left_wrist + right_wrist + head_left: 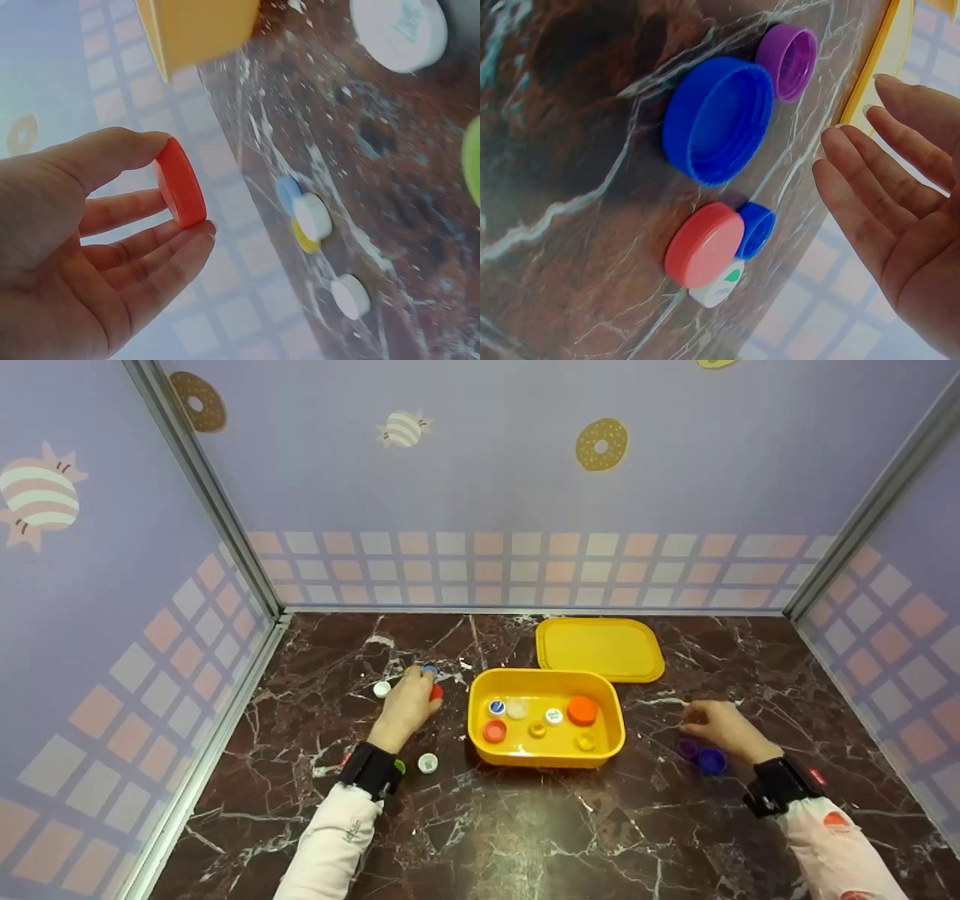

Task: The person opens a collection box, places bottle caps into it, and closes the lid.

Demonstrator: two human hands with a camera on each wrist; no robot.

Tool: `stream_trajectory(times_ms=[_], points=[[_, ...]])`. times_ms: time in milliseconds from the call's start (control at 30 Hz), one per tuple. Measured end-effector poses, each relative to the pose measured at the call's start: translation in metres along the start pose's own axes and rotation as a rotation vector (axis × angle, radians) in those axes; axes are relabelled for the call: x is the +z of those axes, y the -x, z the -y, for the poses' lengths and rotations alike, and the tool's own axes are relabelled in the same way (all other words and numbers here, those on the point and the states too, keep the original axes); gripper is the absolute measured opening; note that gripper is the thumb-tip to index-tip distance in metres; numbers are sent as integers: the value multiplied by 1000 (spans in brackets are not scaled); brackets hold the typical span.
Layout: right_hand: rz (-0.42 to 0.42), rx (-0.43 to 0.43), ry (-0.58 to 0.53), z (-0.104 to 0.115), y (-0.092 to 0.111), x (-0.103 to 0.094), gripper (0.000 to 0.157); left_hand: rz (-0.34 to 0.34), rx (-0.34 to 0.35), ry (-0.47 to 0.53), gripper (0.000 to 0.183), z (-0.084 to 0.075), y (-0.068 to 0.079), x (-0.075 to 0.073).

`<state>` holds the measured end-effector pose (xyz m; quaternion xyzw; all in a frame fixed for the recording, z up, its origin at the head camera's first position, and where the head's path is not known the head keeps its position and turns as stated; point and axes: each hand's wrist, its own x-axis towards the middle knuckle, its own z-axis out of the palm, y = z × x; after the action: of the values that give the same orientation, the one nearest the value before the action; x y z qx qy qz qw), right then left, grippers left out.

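Between thumb and fingertips my left hand (409, 701) pinches a red bottle cap (181, 184), raised over the table left of the yellow box. Below it in the left wrist view are a blue cap (288, 193), a yellow cap (305, 236) and white caps (351, 297). My right hand (724, 726) hangs above the table on the right, fingers loosely bent and nothing in them. Beside it lie a large blue cap (718, 121), a purple cap (787, 62), a pinkish-red cap (705, 245), a small blue cap (757, 231) and a white cap (718, 286).
An open yellow box (546, 757) stands mid-table with several caps inside, including an orange one (582, 710). Its yellow lid (600, 649) lies flat behind it. A white cap (427, 763) and a green cap (400, 766) sit near my left wrist. Patterned walls enclose the table.
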<state>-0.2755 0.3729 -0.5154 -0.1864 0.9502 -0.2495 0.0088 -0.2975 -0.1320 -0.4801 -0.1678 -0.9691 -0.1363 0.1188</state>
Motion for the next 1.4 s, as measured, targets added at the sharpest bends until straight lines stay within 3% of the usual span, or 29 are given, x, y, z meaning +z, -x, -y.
stream_trajectory(times_ms=[267,533,700,933,1167,1400], points=[[-5,12,-5,-3,8,-5,12,7,99,-22,27,-33,-12,3],[-29,-4,33,-9,13,-7,11,184,170,-58,24,-70,-22,13],[-23,19,41,-10,15,-10,11,243,268,-109,24,-86,-28,26],[2,92,37,-12,18,-13,14,315,356,-158,25,-100,-35,34],[-47,62,78,-16,21,-16,12,424,396,-165,19,-106,-38,42],[-60,54,90,-18,22,-17,10,487,469,-171,21,-106,-40,47]])
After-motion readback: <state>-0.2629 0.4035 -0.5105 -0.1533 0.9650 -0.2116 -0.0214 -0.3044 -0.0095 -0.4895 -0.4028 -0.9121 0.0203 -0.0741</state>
